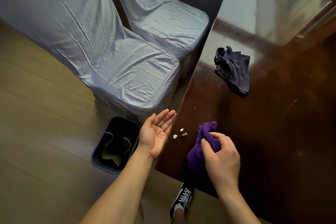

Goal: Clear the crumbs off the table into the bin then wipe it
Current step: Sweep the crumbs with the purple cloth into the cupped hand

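**Purple cloth herding the last crumbs toward a cupped palm**

Dark plastic, the bin (116, 143) stands on the wooden floor to the far side of the left hand, low beside the counter and just below the nearer of two chairs (127, 71) draped in pale cloth covers. Something crumpled already lies inside it.

The left hand (156, 137) is held palm up with its fingers apart and slightly curled, empty, its fingertips touching the counter's edge. It reads as a catch tray, set just under the rim.

Just to the right of that open grip, on the dark glossy counter (254, 132), lie the crumbs (179, 133): a few small white and brown bits close together, near the edge but not yet over it. A few faint specks sit farther up the edge.

Right of the crumbs comes the purple cloth (203, 142), bunched up and clamped in the right hand (221, 158), whose fingers are closed on its top. The cloth's leading fold sits near the crumbs, apart from them.

Well beyond that grip, farther up the counter, a dark grey cloth (233, 70) lies loose and untouched.

By my judgement the sweeping step is in hand and wiping has not begun. The next move calls for a short, low push leftward, cloth pressed flat so the bits do not slip under it, then tipping the palm over the bin.
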A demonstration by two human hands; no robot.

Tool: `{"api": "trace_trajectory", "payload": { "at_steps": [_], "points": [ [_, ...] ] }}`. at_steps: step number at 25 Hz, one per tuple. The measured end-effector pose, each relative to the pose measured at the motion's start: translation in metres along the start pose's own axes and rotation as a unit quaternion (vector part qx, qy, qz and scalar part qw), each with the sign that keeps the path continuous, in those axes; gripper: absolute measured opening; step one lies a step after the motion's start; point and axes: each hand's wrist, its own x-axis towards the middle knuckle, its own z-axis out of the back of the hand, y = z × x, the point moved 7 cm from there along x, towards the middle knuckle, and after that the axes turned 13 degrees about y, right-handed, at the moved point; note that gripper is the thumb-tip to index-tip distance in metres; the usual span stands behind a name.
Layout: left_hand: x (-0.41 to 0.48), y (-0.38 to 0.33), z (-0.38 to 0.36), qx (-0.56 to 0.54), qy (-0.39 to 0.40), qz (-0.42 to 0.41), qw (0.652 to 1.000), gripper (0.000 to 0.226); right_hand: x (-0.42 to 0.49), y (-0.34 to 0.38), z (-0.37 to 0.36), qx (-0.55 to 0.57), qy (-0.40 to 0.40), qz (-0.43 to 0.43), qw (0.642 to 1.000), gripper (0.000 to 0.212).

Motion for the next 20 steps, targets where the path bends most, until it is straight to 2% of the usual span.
{"api": "trace_trajectory", "payload": {
  "at_steps": [6, 10, 15, 20],
  "points": [
    [-0.004, 0.000, 0.003, -0.020, -0.003, -0.013, 1.000, 0.043, -0.008, 0.045, -0.052, 0.040, 0.067, 0.069, 0.995, 0.019],
    [-0.005, 0.002, 0.006, -0.024, -0.005, -0.010, 1.000, 0.043, -0.011, 0.065, -0.061, 0.101, 0.107, 0.114, 0.983, 0.018],
    [-0.001, 0.003, 0.009, -0.095, -0.004, -0.001, 0.995, 0.039, 0.005, 0.031, -0.021, 0.173, 0.047, 0.055, 0.982, 0.019],
    [-0.001, 0.002, 0.009, -0.120, 0.010, -0.018, 0.993, 0.039, 0.044, 0.015, 0.024, 0.108, -0.025, 0.020, 0.994, 0.020]
  ]
}}
